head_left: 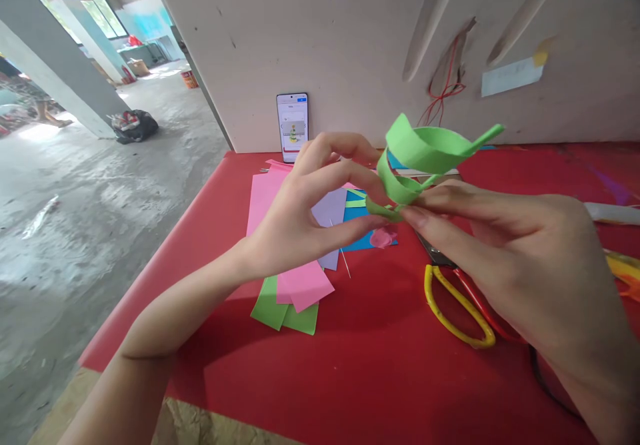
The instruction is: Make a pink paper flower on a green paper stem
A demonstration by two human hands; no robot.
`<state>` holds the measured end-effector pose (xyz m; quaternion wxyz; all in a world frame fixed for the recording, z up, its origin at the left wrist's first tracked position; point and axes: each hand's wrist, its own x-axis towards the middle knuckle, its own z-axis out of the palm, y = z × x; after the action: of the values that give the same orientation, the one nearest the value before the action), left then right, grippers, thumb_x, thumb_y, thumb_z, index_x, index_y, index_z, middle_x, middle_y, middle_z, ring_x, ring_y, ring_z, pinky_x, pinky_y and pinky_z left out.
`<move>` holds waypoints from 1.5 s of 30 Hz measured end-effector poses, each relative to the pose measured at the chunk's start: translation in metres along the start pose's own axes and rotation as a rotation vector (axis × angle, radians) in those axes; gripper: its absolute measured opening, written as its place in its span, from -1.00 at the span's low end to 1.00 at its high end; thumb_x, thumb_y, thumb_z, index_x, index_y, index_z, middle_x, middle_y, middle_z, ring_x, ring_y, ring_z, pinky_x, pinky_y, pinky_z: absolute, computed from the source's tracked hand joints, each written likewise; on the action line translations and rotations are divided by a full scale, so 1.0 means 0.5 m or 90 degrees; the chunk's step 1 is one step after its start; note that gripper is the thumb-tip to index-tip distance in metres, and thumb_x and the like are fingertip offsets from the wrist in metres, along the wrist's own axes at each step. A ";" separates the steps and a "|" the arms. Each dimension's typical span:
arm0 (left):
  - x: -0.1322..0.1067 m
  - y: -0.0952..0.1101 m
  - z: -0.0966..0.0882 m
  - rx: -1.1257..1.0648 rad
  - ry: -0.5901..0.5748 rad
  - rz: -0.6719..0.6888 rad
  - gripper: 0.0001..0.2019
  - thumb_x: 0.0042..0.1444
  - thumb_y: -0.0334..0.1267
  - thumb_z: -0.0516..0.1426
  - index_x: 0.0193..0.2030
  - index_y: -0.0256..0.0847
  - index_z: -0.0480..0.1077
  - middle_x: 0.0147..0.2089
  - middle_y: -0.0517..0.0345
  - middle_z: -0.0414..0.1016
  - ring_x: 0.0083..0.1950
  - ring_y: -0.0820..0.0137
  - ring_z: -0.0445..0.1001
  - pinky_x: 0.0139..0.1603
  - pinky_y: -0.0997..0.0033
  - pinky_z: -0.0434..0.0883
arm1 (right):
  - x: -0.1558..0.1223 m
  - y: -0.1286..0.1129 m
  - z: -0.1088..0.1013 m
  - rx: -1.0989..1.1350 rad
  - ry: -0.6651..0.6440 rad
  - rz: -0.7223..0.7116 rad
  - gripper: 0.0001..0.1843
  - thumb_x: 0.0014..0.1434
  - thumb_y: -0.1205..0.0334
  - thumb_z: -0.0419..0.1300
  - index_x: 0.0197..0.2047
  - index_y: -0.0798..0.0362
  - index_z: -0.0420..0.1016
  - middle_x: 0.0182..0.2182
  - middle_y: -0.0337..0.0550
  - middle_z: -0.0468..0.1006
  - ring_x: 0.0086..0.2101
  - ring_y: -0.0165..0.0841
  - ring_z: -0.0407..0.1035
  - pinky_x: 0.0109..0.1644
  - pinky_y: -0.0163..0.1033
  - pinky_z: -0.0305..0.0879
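Held over the desk [350,372], the green paper spiral [425,154] leans its long axis toward one o'clock. The right hand [515,238] pinches its lower end from four o'clock; the left hand [300,205] — thumb and fingers curved — holds it from nine, equally near.

With our right hand [505,238] we pinch a coiled light-green paper strip [425,152] above the red tabletop [350,365], while our left hand [300,212] curves around its left side. Before us lie scissors [439,256], pink paper sheets [264,200] and green paper sheets [270,303]; a smartphone [293,115] leans against the pale panel [350,45].
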<state>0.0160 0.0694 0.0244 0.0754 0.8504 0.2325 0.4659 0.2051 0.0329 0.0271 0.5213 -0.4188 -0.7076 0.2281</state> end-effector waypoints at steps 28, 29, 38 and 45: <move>-0.014 0.021 0.013 0.197 -0.004 0.019 -0.98 0.07 -0.29 0.22 -0.33 -0.13 0.46 0.15 -0.06 0.42 0.17 0.10 0.36 0.13 -0.11 0.35 | -0.005 -0.003 0.013 -0.001 0.027 0.101 -0.64 -0.02 0.36 0.29 -0.43 -0.46 0.61 -0.60 -0.60 0.57 -0.58 -0.55 0.41 -0.59 -0.47 0.25; -0.015 0.023 0.014 0.203 0.001 0.022 -0.99 0.07 -0.30 0.22 -0.34 -0.13 0.46 0.15 -0.06 0.42 0.17 0.10 0.36 0.14 -0.11 0.35 | -0.006 -0.003 0.014 -0.012 0.034 0.098 -0.66 -0.02 0.35 0.29 -0.43 -0.44 0.62 -0.61 -0.59 0.56 -0.60 -0.54 0.40 -0.61 -0.46 0.23; -0.011 0.033 0.015 0.249 0.015 0.050 -0.92 0.09 -0.34 0.14 -0.34 -0.15 0.47 0.14 -0.03 0.41 0.17 0.12 0.35 0.16 -0.03 0.37 | -0.016 -0.011 0.019 -0.129 0.068 0.076 -0.83 0.01 0.25 0.26 -0.54 -0.19 0.61 -0.71 -0.46 0.46 -0.72 -0.51 0.20 -0.73 -0.33 0.02; -0.009 0.042 0.014 0.272 0.005 0.039 -0.86 0.05 -0.43 0.11 -0.36 -0.15 0.47 0.14 -0.02 0.43 0.17 0.13 0.36 0.15 -0.02 0.36 | -0.026 -0.005 0.014 -0.127 0.097 0.085 -0.86 -0.01 0.19 0.31 -0.43 -0.34 0.64 -0.61 -0.51 0.57 -0.71 -0.51 0.30 -0.77 -0.40 0.09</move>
<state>0.0266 0.0493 0.0246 -0.1218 0.8518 0.3000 0.4118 0.1992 0.0217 0.0196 0.5130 -0.5307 -0.6559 0.1580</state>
